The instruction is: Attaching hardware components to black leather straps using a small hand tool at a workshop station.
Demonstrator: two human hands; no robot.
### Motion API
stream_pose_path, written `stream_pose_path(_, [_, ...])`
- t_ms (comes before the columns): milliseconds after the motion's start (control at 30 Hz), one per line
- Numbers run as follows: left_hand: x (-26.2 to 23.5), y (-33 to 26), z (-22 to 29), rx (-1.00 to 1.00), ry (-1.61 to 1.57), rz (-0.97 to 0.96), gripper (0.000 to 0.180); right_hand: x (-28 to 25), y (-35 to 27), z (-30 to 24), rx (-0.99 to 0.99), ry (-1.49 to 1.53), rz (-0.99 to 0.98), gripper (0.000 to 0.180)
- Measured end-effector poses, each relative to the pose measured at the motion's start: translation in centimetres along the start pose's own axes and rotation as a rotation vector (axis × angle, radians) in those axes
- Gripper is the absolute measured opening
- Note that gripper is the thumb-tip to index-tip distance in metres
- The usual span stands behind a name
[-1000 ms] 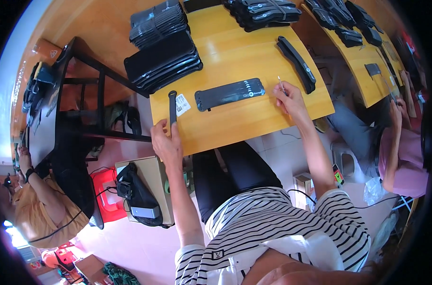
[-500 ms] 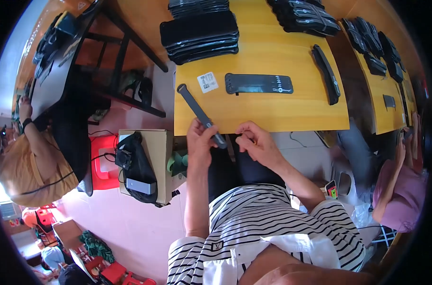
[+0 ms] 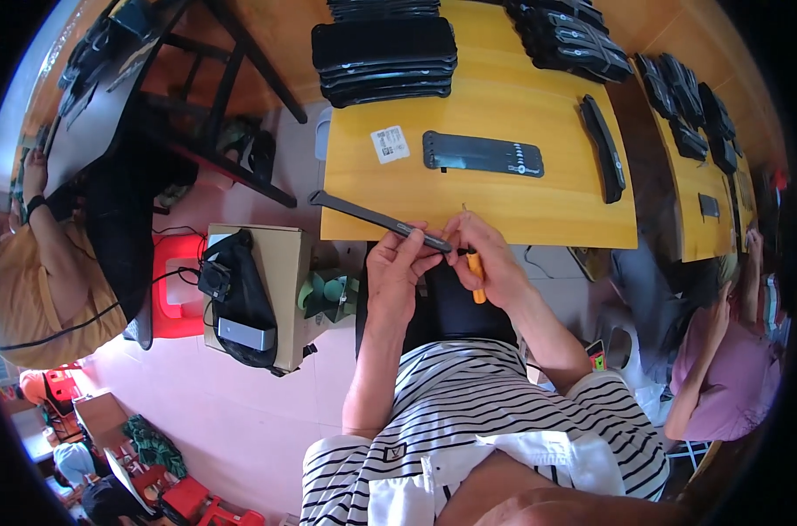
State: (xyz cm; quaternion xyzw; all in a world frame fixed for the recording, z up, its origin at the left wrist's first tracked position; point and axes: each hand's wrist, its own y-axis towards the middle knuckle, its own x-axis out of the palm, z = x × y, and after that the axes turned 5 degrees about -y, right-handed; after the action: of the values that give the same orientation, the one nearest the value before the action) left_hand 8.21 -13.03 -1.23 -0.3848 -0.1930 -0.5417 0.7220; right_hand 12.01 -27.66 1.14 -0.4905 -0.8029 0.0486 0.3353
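Strip (image 3: 377,217) lifted off table (image 3: 539,210), left hand (image 3: 397,263) grip at right end, right hand (image 3: 482,250) adjoining

Yellow wooden counter (image 3: 539,202) occupies the upper centre. Pale pink floor (image 3: 241,412) lies below it. A red stool (image 3: 177,289) stands beside a cardboard box (image 3: 284,289). Daylight is bright.

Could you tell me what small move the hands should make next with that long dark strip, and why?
Probably bring the tool's tip onto the strip's near end. The left hand pinches the long dark strip at the table edge, and the right hand holds an orange-handled tool right beside it.
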Motion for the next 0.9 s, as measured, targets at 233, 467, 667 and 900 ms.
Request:
stream_pose_path(233, [0.1, -0.1, 0.9, 0.034, -0.023, 0.038, 0.021, -0.4, -2.0, -0.8, -0.186, -0.59, -0.002, 0.032])
stream_pose_path(467, [0.9, -0.3, 0.6, 0.044, 0.002, 0.047, 0.021, -0.3, -2.9, -0.3, -0.384, -0.833, -0.024, 0.035])
stream_pose_path(667, [1.1, -0.4, 0.6, 0.068, 0.035, 0.042, 0.02, 0.2, -3.1, -1.2, -0.33, -0.908, 0.001, 0.037])
stream_pose_path(900, [1.2, -0.6, 0.2, 0.159, 0.116, 0.042, 0.019, -0.1, -3.1, -1.3, -0.291, -0.963, -0.02, 0.039])
